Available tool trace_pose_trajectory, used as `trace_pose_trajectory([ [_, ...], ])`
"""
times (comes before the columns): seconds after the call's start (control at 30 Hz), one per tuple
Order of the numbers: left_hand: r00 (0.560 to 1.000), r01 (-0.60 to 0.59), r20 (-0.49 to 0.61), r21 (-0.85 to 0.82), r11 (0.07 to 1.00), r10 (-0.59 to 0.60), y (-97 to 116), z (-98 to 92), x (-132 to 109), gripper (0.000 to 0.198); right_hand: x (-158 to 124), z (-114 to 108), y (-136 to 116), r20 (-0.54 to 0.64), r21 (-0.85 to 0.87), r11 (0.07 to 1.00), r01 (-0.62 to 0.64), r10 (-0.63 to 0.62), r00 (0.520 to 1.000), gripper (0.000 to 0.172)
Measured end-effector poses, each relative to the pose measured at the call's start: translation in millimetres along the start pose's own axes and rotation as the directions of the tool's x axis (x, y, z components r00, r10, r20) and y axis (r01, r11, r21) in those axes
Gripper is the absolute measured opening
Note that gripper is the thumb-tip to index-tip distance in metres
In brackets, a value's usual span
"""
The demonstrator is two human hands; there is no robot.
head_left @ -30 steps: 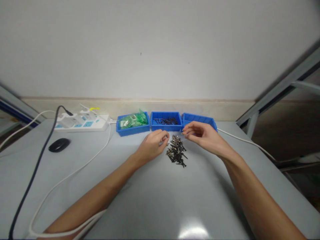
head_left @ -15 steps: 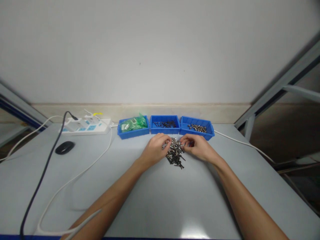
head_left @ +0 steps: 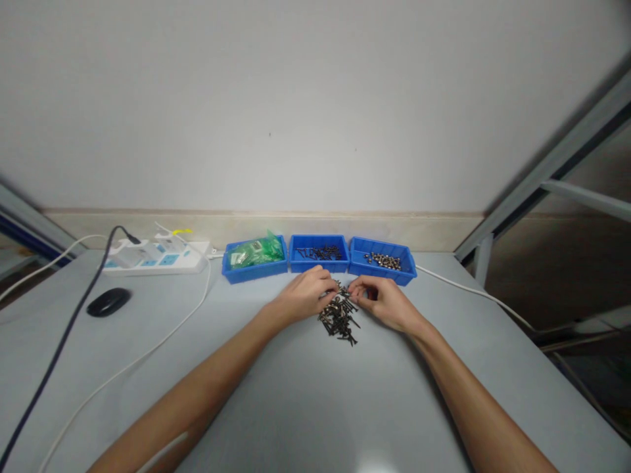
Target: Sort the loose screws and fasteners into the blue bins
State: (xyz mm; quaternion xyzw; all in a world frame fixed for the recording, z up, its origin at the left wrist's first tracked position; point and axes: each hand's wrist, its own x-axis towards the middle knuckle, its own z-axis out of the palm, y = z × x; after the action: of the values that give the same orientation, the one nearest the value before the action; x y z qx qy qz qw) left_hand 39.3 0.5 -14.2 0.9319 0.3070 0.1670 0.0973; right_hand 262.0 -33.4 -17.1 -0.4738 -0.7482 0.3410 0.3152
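Observation:
A heap of dark and shiny screws (head_left: pixel 339 320) lies on the grey table between my two hands. From the left, my left hand (head_left: pixel 306 294) reaches over the heap's upper edge, thumb and fingertips drawn together. Opposite it, my right hand (head_left: pixel 385 303) has its thumb and index finger pinched at the heap's upper right. What either pinch holds is too small to make out. Just behind stands a middle blue bin (head_left: pixel 319 268) with dark screws (head_left: pixel 325 252), and a right blue bin (head_left: pixel 408 277) with small shiny metal pieces (head_left: pixel 386 261).
A left blue bin (head_left: pixel 256 274) holds a green plastic bag (head_left: pixel 259 251). Farther left are a white power strip (head_left: pixel 192 264) with plugs, a black mouse (head_left: pixel 109 302) and loose cables. A wall (head_left: pixel 315 131) rises behind the bins; metal frames (head_left: pixel 517 207) stand at the sides.
The whole view has shifted slightly, so everything sits a little lower and further left. Both hands stay at the heap, and the right fingertips have come in nearer to the left ones.

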Motion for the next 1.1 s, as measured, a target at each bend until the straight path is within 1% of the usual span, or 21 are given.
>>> trace_pose_trajectory([
  [0.13,0.999,0.031,0.040,0.035,0.999,-0.033,-5.0,-4.6,0.0,0.020,0.0,0.3,1.2,-0.008,-0.022,1.000,0.006,-0.006,1.000,0.012],
  [0.23,0.999,0.034,0.038,0.038,0.999,-0.035,-5.8,-6.1,-0.5,0.022,0.1,0.9,2.5,-0.023,0.032,0.999,0.009,-0.008,1.000,0.011],
  [0.33,1.000,-0.013,-0.021,-0.009,1.000,0.013,-2.2,-5.0,-2.2,0.019,0.6,1.1,2.7,-0.028,0.217,0.976,-0.016,0.023,0.999,0.015],
  [0.4,0.996,-0.054,-0.075,-0.081,0.995,0.047,1.8,-4.9,-3.5,0.016,1.0,0.9,2.3,-0.014,0.378,0.925,-0.048,0.058,0.998,0.021],
  [0.43,0.994,-0.062,-0.100,-0.128,0.990,0.050,3.9,-5.5,-4.1,0.016,1.2,0.8,1.9,-0.009,0.443,0.894,-0.062,0.074,0.997,0.024],
  [0.5,0.991,-0.038,-0.136,-0.241,0.970,0.005,8.0,-7.9,-4.9,0.014,1.6,0.7,1.2,-0.015,0.525,0.848,-0.075,0.097,0.995,0.029],
  [0.57,0.985,0.029,-0.144,-0.385,0.923,-0.091,11.2,-11.3,-5.3,0.012,1.7,1.2,0.4,-0.018,0.560,0.825,-0.078,0.106,0.994,0.029],
  [0.63,0.977,0.091,-0.114,-0.541,0.836,-0.180,13.2,-14.0,-5.5,0.012,1.6,2.6,-0.5,-0.015,0.576,0.814,-0.078,0.106,0.994,0.027],
  [0.73,0.967,0.142,-0.047,-0.717,0.682,-0.251,14.0,-15.0,-5.9,0.014,1.1,5.9,-2.8,-0.021,0.597,0.799,-0.077,0.111,0.994,0.024],
  [0.83,0.951,0.181,0.005,-0.817,0.548,-0.308,12.3,-14.4,-6.3,0.016,1.1,9.0,-5.9,-0.027,0.617,0.782,-0.087,0.132,0.991,0.023],
  [0.9,0.935,0.207,0.029,-0.854,0.477,-0.353,9.1,-15.0,-6.0,0.020,1.6,9.5,-7.0,-0.042,0.619,0.780,-0.092,0.150,0.988,0.026],
  [0.97,0.909,0.225,0.020,-0.865,0.448,-0.416,4.0,-17.1,-5.1,0.024,2.0,7.9,-6.3,-0.080,0.571,0.817,-0.080,0.153,0.985,0.029],
  [1.03,0.864,0.228,-0.042,-0.856,0.464,-0.502,-2.5,-20.5,-3.7,0.028,1.6,4.1,-4.1,-0.137,0.415,0.908,-0.047,0.114,0.984,0.026],
  [1.1,0.813,0.235,-0.117,-0.831,0.504,-0.570,-8.7,-24.9,-2.8,0.035,0.2,-0.3,-1.3,-0.170,0.169,0.986,-0.007,0.036,0.985,0.018],
])
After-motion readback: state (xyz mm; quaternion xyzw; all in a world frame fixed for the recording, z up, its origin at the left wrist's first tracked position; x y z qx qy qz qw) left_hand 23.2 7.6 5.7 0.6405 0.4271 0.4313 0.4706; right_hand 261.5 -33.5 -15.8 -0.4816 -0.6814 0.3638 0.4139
